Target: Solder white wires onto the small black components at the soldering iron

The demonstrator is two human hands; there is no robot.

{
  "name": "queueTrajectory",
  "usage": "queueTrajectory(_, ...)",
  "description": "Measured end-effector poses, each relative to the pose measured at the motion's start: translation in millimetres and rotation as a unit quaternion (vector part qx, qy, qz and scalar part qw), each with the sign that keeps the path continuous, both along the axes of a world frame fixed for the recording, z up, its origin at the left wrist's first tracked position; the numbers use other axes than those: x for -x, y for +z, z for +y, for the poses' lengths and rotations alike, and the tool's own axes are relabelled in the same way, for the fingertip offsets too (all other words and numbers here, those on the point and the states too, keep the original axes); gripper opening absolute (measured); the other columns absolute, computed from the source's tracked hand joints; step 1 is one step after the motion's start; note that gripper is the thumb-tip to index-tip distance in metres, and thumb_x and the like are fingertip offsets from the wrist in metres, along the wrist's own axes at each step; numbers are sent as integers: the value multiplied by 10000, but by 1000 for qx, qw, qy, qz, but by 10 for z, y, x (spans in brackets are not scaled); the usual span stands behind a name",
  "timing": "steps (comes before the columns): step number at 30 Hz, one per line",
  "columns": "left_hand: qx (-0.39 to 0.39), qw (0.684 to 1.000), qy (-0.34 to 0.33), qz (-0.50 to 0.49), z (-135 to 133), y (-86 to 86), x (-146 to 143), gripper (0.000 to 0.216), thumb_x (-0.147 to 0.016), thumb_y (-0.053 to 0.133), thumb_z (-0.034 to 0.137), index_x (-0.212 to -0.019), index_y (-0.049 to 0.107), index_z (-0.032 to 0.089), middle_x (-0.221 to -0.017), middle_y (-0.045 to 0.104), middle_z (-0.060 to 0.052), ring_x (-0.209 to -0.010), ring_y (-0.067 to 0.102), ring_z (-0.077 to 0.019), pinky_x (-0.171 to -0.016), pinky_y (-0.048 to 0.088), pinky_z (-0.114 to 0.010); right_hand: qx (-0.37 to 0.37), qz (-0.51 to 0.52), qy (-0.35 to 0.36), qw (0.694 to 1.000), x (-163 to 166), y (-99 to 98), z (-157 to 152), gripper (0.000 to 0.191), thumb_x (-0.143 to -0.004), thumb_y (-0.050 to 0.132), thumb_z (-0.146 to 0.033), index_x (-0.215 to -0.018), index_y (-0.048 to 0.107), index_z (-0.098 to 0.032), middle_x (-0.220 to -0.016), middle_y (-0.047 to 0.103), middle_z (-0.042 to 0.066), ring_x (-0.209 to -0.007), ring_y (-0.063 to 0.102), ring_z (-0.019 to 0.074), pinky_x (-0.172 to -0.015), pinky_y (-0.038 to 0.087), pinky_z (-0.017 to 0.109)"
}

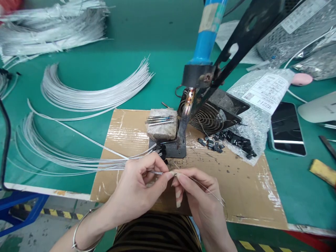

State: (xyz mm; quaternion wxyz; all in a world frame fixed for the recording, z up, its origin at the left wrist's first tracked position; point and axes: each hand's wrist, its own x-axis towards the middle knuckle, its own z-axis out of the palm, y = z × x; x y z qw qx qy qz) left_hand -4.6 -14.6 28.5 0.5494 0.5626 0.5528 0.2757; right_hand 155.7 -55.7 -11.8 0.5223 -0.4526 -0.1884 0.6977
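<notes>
My left hand (pixel 143 185) is closed in a pinch on a grey wire, whose tip is hidden between the fingertips. More wires (pixel 86 165) fan out to the left behind this hand. My right hand (pixel 201 190) pinches a thin silvery wire (pixel 207 189), which looks like solder wire and loops back past the wrist side. The fingertips of both hands meet above the cardboard (pixel 249 196). Just beyond them, a blue-handled soldering iron (pixel 203 49) stands clamped with its tip down, over a dark metal base (pixel 178 152). Small black pieces (pixel 162 151) sit by the base.
A stone-like block (pixel 161 131) carries several metal pins. Behind the iron lies a fan (pixel 210 120). Black connectors (pixel 236 141) spill from a plastic bag (pixel 258 101), with a phone (pixel 287 129) to its right. A wire bundle (pixel 97 96) lies on the green mat.
</notes>
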Motion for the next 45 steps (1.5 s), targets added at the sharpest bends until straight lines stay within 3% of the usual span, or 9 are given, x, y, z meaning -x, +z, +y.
queueTrajectory(10, 33, 999, -17, -19, 82, 11, 8, 181, -881, 674, 278, -734, 612, 192, -615, 570, 22, -485, 349, -91, -453, 223, -248, 27, 60, 22, 998, -12, -48, 29, 169, -820, 904, -363, -787, 869, -202, -646, 753, 17, -443, 621, 70, -414, 518, 121)
queueTrajectory(23, -12, 998, 58, -36, -41, -89, -25, 158, -880, 752, 239, -759, 658, 200, -606, 659, -3, -507, 564, -123, -470, 396, -222, 32, 67, 4, 997, 38, -19, 59, 168, -819, 901, -367, -842, 884, -201, -660, 746, 10, -454, 602, 52, -437, 525, 113)
queueTrajectory(45, -10, 995, 82, -59, -56, -122, -66, 229, -873, 809, 317, -733, 667, 205, -580, 626, 11, -490, 533, -114, -449, 394, -220, 25, 50, -13, 998, 51, -5, 63, 168, -827, 890, -357, -798, 874, -192, -615, 720, 12, -409, 592, 65, -420, 519, 130)
